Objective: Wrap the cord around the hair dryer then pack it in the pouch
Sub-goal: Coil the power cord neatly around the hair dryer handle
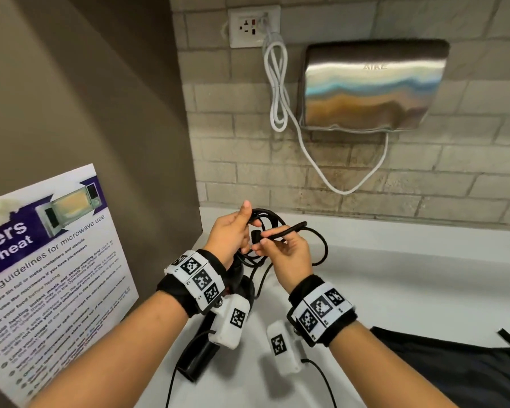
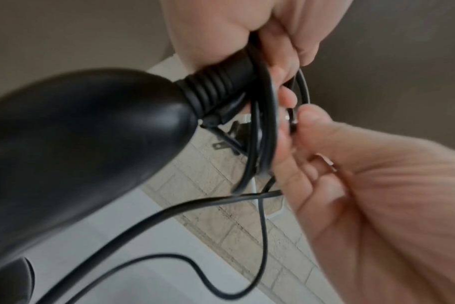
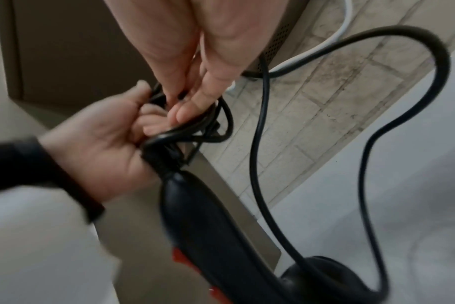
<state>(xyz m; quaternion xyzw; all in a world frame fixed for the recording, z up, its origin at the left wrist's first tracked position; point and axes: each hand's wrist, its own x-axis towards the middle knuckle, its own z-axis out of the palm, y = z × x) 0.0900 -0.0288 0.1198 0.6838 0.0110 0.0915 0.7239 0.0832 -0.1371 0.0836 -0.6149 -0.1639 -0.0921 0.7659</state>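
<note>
Left hand (image 1: 230, 234): holds the coiled cord (image 1: 318, 242) at the handle end of the hair dryer (image 1: 200, 348), middle of the frame.
Right hand (image 1: 286, 251): pinches one loop of cord.
Pouch (image 1: 454, 366): dark, lower right, on the counter (image 1: 395, 275).
Tip: keep loops snug so they don't slip off.

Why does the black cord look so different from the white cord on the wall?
The black cord is bunched in loops between both hands; the white cord hangs untouched down the brick wall. The white cord is plugged into the socket; the black cord's plug is loose. Both are looped.
</note>
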